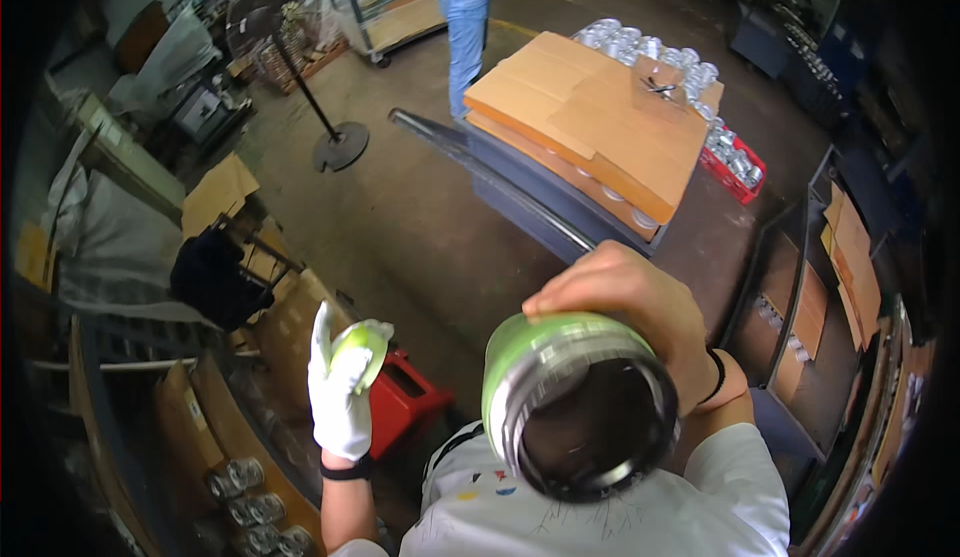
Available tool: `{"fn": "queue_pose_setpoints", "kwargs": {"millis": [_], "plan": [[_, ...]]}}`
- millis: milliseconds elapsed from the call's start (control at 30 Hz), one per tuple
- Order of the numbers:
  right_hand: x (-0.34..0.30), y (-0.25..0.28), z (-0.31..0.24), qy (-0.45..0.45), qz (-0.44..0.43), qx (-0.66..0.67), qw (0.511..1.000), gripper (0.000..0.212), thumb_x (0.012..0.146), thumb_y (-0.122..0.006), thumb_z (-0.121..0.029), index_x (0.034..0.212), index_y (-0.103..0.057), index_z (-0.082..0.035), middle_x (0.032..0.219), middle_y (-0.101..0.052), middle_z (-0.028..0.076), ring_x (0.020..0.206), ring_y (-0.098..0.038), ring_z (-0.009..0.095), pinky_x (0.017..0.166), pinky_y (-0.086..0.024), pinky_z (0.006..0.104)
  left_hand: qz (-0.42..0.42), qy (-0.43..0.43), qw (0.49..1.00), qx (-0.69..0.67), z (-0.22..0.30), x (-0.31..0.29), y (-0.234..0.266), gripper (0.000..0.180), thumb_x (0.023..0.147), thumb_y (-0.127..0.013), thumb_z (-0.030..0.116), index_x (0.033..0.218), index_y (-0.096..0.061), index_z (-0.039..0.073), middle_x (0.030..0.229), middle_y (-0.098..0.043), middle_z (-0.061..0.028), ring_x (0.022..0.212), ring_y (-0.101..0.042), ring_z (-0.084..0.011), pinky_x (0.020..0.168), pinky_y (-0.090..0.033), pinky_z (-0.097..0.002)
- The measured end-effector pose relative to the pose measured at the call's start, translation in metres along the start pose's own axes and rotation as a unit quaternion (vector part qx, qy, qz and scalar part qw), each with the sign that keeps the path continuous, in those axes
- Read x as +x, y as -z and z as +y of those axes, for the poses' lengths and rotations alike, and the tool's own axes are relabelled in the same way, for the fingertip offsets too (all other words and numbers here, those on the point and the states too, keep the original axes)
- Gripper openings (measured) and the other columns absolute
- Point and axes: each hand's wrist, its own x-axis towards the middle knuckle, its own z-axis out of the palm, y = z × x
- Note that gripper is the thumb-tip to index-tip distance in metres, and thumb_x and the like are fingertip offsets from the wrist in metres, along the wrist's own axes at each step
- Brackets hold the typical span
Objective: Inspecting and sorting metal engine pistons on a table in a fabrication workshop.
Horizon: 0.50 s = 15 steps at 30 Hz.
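Close to the camera, a pale green metal cylinder (570,397) with a shiny silver rim is tilted so that its dark, open mouth faces me. Bare fingers of my right hand (630,297) curl over its far side and grip it. Off to the left, my left hand (342,387) wears a white glove and is raised, with its fingers pointing up. A small yellow-green rounded piece (364,341) sits between the gloved thumb and fingers; its kind is unclear. Apart from each other, the two hands hold separate things.
Ahead stands a cart with flat cardboard (590,107) and silver metal parts (650,49); a red crate (735,167) holds more. A red container (405,402) is beside my left hand. Metal cups (250,507) lie lower left. A person (467,27) and fan stand (340,145) are farther off.
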Motion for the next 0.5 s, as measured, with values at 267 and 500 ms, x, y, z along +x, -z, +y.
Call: {"fn": "queue_pose_setpoints", "kwargs": {"millis": [267, 500], "plan": [[-0.010, 0.011, -0.003, 0.028, 0.084, -0.006, 0.996, 0.027, 0.088, -0.074, -0.023, 0.103, -0.068, -0.001, 0.098, -0.073, 0.017, 0.077, -0.069, 0.027, 0.068, -0.049, 0.0339, 0.018, 0.027, 0.999, 0.031, -0.015, 0.001, -0.002, 0.095, 0.086, -0.070, 0.031, 0.154, -0.018, -0.008, 0.113, -0.069, -0.0218, 0.107, -0.067, -0.0298, 0.106, -0.046, -0.0403], [-0.004, 0.019, -0.011, 0.092, 0.153, -0.150, 0.972, 0.020, 0.087, -0.076, -0.021, 0.094, -0.067, -0.005, 0.093, -0.074, 0.014, 0.077, -0.069, 0.023, 0.066, -0.045, 0.0309, -0.035, 0.005, 0.996, 0.085, -0.027, 0.009, -0.016, 0.096, 0.085, -0.073, 0.034, 0.154, -0.020, -0.007, 0.110, -0.069, -0.0222, 0.105, -0.067, -0.0303, 0.103, -0.047, -0.0399]]}}
